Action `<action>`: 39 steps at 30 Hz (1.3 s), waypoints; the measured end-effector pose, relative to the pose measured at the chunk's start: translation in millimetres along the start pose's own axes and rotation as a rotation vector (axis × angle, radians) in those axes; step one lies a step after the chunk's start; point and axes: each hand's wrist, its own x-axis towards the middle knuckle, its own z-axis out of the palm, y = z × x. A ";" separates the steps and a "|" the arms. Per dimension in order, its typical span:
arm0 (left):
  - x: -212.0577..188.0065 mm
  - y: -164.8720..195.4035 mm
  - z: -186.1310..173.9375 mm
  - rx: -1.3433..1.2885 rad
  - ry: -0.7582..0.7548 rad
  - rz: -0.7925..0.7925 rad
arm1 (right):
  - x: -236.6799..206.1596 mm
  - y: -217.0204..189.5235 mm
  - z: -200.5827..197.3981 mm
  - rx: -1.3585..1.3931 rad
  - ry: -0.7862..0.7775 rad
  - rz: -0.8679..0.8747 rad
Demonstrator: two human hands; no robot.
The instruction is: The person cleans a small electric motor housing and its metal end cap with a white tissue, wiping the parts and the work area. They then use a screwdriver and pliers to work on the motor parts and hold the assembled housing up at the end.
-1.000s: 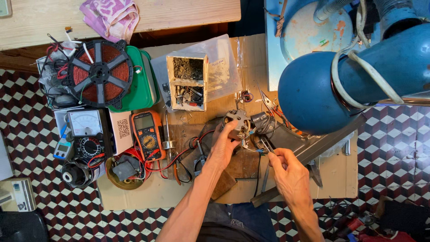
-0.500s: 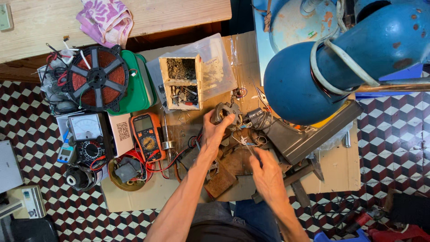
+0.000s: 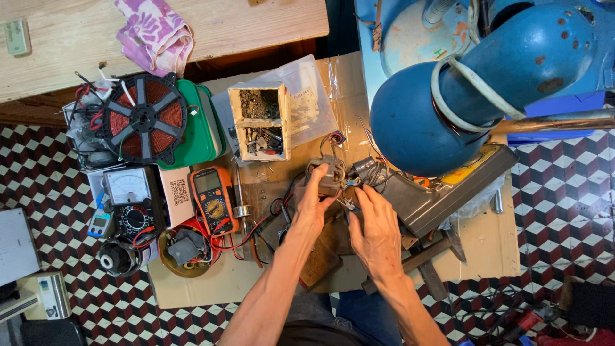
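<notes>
1. We look straight down on a cluttered work surface covered with cardboard, standing on a checkered tile floor.
2. Just right of the frame's centre, our left hand closes its grip around a small grey motor-like part with wires coming off it — fingers curled over its lower edge, thumb along the side.
3. Our right hand sits just beside the left, its fingertips pinched on thin wires at the part's right side; what else that grip holds, if anything, we cannot tell.
4. The part lies at mid-frame, between the small open box of screws to its upper left and the big blue lamp shade to its right.
5. Left of the hands lies an orange digital multimeter, its red leads trailing toward the left wrist.
6. Farther left — an analog meter, and above it a round copper coil in a black spoked frame, next to a green case.
7. A pink-patterned cloth rests on the wooden bench at the upper left.
</notes>
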 end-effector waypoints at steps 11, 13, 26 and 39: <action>6.4 5.8 -5.4 -0.173 0.105 -0.175 | 82.7 16.6 31.6 -0.045 -0.385 -0.343; 2.4 12.2 -8.7 -0.161 0.094 -0.194 | 90.0 16.2 33.4 -0.046 -0.430 -0.300; 31.8 19.4 -41.0 0.123 0.022 -0.027 | 178.1 28.1 66.1 0.072 -0.807 0.245; 19.2 25.5 -37.4 0.890 0.228 0.562 | 168.3 32.5 69.0 0.037 -0.533 -0.085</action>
